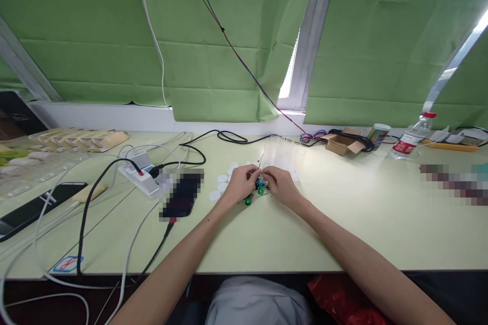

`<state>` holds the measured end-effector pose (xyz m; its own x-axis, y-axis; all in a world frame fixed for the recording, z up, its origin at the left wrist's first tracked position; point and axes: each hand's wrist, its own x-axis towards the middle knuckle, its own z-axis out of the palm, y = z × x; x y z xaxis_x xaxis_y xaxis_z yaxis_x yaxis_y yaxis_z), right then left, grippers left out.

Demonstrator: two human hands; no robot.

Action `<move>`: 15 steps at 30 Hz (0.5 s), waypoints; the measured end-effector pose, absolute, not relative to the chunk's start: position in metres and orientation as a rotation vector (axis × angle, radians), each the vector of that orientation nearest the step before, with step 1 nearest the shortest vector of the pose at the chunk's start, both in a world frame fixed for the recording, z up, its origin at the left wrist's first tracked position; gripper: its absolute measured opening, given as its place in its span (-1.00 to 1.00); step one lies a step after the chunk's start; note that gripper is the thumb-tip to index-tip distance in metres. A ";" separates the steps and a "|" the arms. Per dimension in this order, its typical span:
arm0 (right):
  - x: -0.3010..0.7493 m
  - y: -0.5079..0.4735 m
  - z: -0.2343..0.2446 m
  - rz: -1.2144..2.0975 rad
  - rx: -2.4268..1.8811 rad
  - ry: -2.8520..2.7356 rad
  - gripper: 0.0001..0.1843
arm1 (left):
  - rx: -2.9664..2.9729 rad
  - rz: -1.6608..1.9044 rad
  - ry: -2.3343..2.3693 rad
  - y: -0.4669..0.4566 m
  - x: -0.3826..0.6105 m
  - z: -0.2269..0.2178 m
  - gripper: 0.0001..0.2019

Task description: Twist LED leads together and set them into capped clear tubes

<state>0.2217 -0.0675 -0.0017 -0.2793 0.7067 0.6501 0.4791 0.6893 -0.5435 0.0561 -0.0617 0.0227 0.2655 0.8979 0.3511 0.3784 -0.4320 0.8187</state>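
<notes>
My left hand [243, 183] is closed in a pinch at the middle of the table. A thin, dark, wire-like piece [261, 159] rises from its fingertips. Close beside it, my right hand [281, 186] has its fingers bent and pressed together; what they grip is too small to make out. Between both hands lies a cluster of small blue and silvery parts [261, 182], partly covered by the fingers. Two green round pieces [248, 200] sit just below it. White round discs [222, 187] are spread left of my left hand. Clear plastic containers [284, 152] stand behind the hands.
To the left are a phone [183, 195] on a cable, a white power strip [141, 177] and tangled cords. Another dark phone [46, 208] lies farther left. At the back right stand an open cardboard box [341, 144], a can [378, 136] and a water bottle [414, 137].
</notes>
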 end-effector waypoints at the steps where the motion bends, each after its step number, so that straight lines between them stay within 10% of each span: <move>1: 0.222 -0.068 -0.002 0.299 -0.929 -1.931 -0.76 | 1.900 1.108 1.142 -0.062 0.056 0.023 -0.72; 15: 0.220 -0.069 -0.005 0.308 -0.964 -1.946 -0.83 | 1.725 1.005 1.066 -0.055 0.054 0.016 -0.66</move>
<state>0.2203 -0.0693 -0.0050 -0.2770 0.7317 0.6228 0.5034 0.6626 -0.5545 0.0543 -0.0554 0.0163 0.3133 0.9300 0.1923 0.2466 -0.2752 0.9292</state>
